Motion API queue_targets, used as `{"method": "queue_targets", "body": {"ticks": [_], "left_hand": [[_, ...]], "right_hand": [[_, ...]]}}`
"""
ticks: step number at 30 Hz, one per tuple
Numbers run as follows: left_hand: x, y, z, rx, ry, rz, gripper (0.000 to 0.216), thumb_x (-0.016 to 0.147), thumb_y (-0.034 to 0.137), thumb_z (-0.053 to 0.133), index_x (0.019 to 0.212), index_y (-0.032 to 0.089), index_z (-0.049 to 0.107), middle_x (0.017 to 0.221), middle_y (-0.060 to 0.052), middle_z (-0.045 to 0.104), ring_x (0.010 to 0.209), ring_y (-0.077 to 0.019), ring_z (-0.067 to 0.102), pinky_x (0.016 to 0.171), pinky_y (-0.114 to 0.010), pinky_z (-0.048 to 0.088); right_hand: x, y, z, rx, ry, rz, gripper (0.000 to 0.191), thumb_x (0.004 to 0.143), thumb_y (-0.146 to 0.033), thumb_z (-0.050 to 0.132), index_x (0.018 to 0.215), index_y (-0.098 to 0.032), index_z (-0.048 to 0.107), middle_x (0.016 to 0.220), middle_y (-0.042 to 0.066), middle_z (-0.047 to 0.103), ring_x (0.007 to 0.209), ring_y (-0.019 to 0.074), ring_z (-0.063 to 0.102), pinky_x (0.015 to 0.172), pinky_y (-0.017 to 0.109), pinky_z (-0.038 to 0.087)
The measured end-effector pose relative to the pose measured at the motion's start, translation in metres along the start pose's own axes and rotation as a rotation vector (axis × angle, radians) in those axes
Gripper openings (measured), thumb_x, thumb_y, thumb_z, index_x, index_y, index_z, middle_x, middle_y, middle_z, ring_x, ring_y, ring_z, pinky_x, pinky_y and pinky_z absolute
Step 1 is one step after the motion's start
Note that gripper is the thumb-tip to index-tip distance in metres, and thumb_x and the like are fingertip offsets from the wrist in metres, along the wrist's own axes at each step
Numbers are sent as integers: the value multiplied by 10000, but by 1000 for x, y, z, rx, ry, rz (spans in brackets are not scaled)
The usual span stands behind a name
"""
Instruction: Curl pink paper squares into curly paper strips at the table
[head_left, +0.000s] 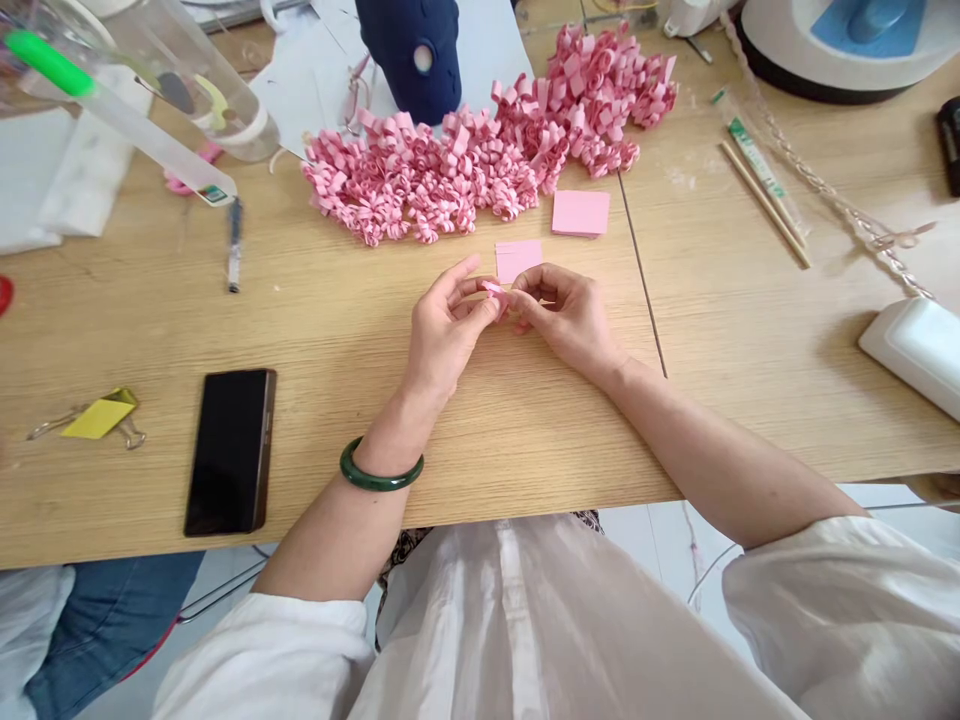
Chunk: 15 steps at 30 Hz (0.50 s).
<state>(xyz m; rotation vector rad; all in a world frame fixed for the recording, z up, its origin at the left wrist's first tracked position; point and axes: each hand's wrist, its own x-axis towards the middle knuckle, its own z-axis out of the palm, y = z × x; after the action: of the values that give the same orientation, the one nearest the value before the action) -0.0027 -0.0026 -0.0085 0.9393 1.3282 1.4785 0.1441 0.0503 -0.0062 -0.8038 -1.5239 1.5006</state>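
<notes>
My left hand (446, 325) and my right hand (562, 310) meet over the middle of the wooden table (525, 420). Both pinch a small pink paper strip (495, 290) between their fingertips. Just beyond the fingers lies a pink paper slip with cut lines (519, 258). A small pink note pad (580, 212) sits a little farther back to the right. A long heap of curled pink paper strips (480, 160) stretches across the back of the table. A green bangle (379, 475) circles my left wrist.
A black phone (231, 450) lies at the front left, with a yellow binder clip (101, 415) beside it. A pen (235, 243), clear bottles (187, 80) and a dark blue object (411, 55) stand at the back. Wrapped chopsticks (761, 185), an iron (847, 40) and a white box (919, 350) are on the right.
</notes>
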Motion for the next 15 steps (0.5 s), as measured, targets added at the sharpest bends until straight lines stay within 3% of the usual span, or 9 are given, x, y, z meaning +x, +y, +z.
{"method": "queue_targets", "body": {"ticks": [6, 15], "left_hand": [[-2, 7, 3, -7, -22, 21, 338, 733, 235, 819, 1051, 154, 737, 783, 10, 710, 685, -85, 639, 721, -228, 552], [-3, 10, 3, -80, 34, -13, 373, 690, 298, 873, 1023, 177, 756, 777, 16, 707, 679, -82, 631, 712, -223, 538]], "right_hand": [[0, -1, -1, 56, -23, 19, 420, 769, -544, 818, 784, -167, 632, 733, 10, 679, 680, 117, 648, 568, 229, 534], [2, -1, -1, 69, -26, 16, 390, 808, -517, 793, 793, -155, 649, 754, 16, 682, 663, 97, 633, 580, 217, 540]]}}
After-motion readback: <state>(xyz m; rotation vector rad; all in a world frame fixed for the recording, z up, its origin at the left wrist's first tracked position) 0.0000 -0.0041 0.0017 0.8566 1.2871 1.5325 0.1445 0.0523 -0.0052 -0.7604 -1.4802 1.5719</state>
